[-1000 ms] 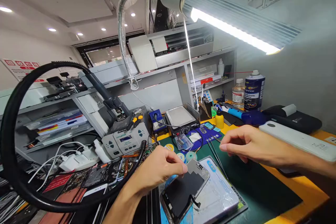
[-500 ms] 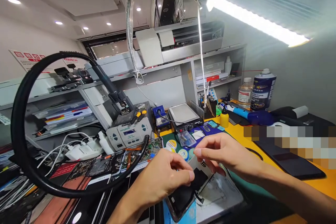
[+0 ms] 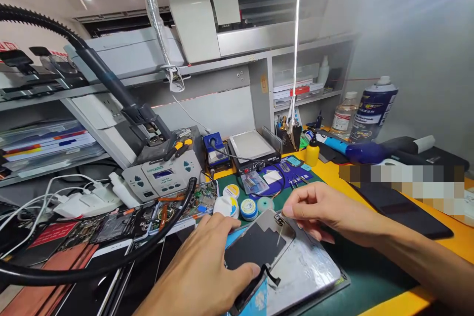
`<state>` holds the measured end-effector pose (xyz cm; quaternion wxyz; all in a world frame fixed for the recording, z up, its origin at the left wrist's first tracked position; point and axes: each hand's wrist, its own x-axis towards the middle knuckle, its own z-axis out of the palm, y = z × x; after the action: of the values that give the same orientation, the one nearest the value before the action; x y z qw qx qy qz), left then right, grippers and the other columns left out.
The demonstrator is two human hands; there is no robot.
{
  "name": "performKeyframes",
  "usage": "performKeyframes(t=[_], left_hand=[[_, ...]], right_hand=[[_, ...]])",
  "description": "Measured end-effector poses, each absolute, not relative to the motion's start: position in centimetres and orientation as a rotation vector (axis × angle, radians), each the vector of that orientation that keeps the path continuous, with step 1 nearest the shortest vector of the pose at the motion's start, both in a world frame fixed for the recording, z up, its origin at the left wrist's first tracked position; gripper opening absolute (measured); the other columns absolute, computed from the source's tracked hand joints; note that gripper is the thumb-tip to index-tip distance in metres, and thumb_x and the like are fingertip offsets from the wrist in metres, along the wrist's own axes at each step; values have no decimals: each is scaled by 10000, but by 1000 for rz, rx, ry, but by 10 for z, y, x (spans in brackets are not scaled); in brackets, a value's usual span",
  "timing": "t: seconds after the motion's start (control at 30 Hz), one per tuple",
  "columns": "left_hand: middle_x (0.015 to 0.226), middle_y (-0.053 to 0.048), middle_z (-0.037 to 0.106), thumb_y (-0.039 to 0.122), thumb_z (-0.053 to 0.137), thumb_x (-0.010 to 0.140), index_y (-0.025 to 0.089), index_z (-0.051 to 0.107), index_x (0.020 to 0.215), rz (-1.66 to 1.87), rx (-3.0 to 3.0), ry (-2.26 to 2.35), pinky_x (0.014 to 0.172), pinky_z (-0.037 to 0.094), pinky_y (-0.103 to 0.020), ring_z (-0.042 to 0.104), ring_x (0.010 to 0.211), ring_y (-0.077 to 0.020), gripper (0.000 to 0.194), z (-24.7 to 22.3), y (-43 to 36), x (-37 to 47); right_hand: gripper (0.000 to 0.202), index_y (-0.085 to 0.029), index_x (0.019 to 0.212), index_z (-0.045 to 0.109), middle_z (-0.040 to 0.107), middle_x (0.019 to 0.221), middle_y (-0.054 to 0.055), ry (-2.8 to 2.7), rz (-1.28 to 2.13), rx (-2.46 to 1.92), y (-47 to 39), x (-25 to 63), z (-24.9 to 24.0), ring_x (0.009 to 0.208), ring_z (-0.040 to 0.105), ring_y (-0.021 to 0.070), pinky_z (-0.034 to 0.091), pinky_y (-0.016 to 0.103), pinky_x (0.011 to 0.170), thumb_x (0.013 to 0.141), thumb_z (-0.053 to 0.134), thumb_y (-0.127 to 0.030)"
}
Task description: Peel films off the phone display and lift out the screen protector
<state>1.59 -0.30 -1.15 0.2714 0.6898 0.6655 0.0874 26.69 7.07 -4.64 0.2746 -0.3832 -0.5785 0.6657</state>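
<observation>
A phone screen panel [image 3: 255,244], dark with a grey metal end, lies face down and slanted on a silvery metal plate [image 3: 311,266]. A short black flex cable [image 3: 272,275] sticks out from its near side. My left hand [image 3: 207,261] spans the panel, thumb on the near side and fingers at the far edge, holding it. Over the panel's far right corner, my right hand [image 3: 311,210] is closed in a pinch beside a small connector [image 3: 278,218]. A thin pale strand shows below these fingertips; whether they hold it I cannot tell.
Small round tubs [image 3: 249,209] stand beyond the panel. A soldering station [image 3: 165,175] with a black hose stands at the left, among circuit boards and phones. At the right are a yellow bottle [image 3: 312,152], a spray can [image 3: 374,111] and a dark phone [image 3: 396,212].
My left hand has gone from a pinch above the panel to a spread hold across it. The right hand stays pinched near the far corner. The view has tilted down.
</observation>
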Motion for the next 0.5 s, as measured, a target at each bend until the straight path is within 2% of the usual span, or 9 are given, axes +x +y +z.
performKeyframes(t=[0.13, 0.23, 0.4, 0.5], left_hand=[[1278, -100, 614, 473, 692, 760, 217, 621, 1302, 121, 1879, 1812, 1031, 338, -443, 505, 1227, -373, 604, -11, 7, 19], [1226, -81, 625, 450, 684, 759, 233, 646, 1225, 90, 1897, 1781, 998, 346, -424, 525, 1175, -356, 515, -13, 12, 17], [1170, -56, 628, 417, 645, 753, 271, 577, 1168, 1, 1760, 1800, 860, 377, -394, 580, 918, -297, 445, -11, 13, 20], [1211, -57, 618, 405, 647, 749, 267, 578, 1188, 55, 1742, 1793, 906, 372, -391, 571, 1025, -309, 465, -8, 14, 19]], right_hand=[[305, -174, 763, 653, 565, 535, -60, -1438, 1710, -1060, 76, 273, -52, 441, 461, 70, 356, 143, 353, 775, 824, -426], [269, -168, 797, 665, 584, 543, -48, -1388, 1685, -1084, 80, 276, -51, 453, 446, 71, 361, 147, 367, 775, 821, -386], [229, -161, 759, 672, 585, 562, -39, -1337, 1684, -1089, 80, 274, -49, 464, 447, 72, 356, 151, 367, 745, 822, -334], [221, -161, 761, 676, 574, 582, -42, -1306, 1697, -1081, 81, 273, -49, 482, 466, 75, 358, 148, 366, 736, 824, -324]])
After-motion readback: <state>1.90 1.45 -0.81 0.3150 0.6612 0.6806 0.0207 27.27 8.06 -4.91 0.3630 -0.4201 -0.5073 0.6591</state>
